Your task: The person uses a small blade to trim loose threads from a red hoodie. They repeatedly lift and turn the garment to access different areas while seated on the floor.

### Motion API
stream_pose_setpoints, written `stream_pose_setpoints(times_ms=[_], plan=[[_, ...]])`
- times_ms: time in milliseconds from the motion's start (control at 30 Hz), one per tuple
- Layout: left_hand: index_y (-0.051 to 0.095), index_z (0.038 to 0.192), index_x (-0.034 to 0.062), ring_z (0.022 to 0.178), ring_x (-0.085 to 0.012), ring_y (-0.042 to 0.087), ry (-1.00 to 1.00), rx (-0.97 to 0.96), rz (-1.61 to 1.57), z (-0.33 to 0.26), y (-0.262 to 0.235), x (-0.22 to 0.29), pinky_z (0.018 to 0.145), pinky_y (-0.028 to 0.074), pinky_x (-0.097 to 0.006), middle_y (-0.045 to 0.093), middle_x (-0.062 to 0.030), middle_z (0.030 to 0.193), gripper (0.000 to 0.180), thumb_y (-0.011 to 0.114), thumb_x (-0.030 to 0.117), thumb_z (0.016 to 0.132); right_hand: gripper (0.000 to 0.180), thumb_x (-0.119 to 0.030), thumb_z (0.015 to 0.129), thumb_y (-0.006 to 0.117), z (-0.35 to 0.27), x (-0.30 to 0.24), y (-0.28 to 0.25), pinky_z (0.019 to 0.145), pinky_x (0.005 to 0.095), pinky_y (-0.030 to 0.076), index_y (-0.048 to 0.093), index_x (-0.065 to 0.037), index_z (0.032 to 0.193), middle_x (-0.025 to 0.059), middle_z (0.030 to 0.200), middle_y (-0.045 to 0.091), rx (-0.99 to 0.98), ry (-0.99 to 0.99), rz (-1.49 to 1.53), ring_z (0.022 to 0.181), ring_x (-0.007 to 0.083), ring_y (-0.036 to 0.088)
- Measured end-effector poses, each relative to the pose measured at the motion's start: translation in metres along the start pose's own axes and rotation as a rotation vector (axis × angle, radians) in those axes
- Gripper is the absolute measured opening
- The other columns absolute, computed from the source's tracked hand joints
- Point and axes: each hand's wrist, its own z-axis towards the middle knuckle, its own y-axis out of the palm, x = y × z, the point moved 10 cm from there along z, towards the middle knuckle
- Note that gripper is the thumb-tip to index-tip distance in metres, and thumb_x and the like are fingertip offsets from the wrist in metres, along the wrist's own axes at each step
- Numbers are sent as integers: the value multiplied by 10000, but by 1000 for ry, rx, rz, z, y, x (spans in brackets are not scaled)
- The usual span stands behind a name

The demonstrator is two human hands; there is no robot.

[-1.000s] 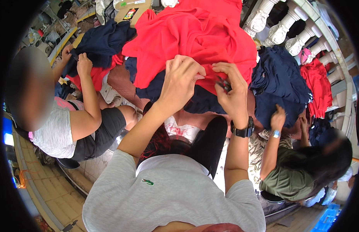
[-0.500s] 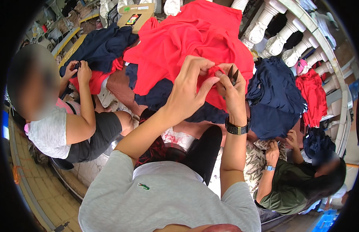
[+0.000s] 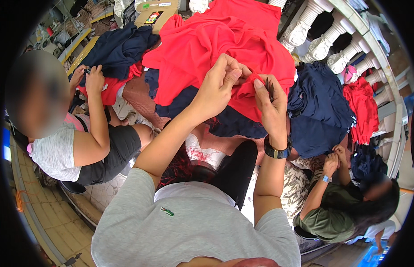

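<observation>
Head view, near first: my left hand and right hand both pinch a fold of the red cloth, a dark tool in the right. A slipped fold could snag — I judge. Beyond, it spreads up-right over the navy pile.

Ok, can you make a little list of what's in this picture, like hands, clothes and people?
left hand: left hand pinches a fold of the red garment
right hand: right hand grips the same fold and holds a small dark tool; what kind is unclear
wrist: black watch on the right wrist
clothes: navy garment to the right, another navy garment to the left
people: person in grey top on the left, person in green top on the right, both handling cloth
behind: white balusters
</observation>
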Motion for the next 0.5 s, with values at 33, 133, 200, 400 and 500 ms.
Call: stream_pose_setpoints(times_ms=[33, 133, 200, 400, 500], plan=[[590, 1065, -21, 917, -132, 665, 29, -12, 62, -1, 3, 6, 791, 539, -273, 659, -92, 969, 125, 621, -28, 945, 131, -127, 1010, 594, 0, -1, -1, 639, 216, 361, 627, -12, 1064, -64, 819, 525, 4, -10, 4, 734, 31, 422], [610, 1058, -17, 928, -131, 665, 121, -78, 306, -3, 11, 20, 809, 541, -276, 667, -86, 956, 110, 619, -26, 949, 116, -106, 1005, 589, -1, -4, 3, 637, 235, 381, 619, -3, 1049, -18, 787, 535, -18, -24, -108, 715, 62, 447], [624, 1084, -15, 980, -132, 659, 193, -162, 546, -2, 12, 22, 868, 538, -276, 671, -78, 975, 122, 620, -4, 962, 106, -89, 999, 585, -2, -18, 6, 644, 255, 402, 613, 4, 1043, 33, 775, 539, -5, -150, -269, 705, 96, 467], [593, 978, -37, 954, -121, 662, 120, -120, 538, -1, 4, 16, 808, 562, -269, 675, -76, 934, 52, 597, 15, 982, 94, -75, 992, 583, -7, -32, 14, 660, 287, 434, 597, 13, 1023, 104, 779, 556, 5, -259, -405, 697, 149, 493], [574, 944, -38, 970, -131, 667, 73, -20, 240, -3, 2, 16, 819, 574, -282, 680, -79, 943, 79, 584, 24, 992, 115, -116, 1013, 581, -3, -22, 12, 662, 249, 398, 583, -2, 1032, 21, 785, 520, -1, -182, -284, 721, 99, 443]])
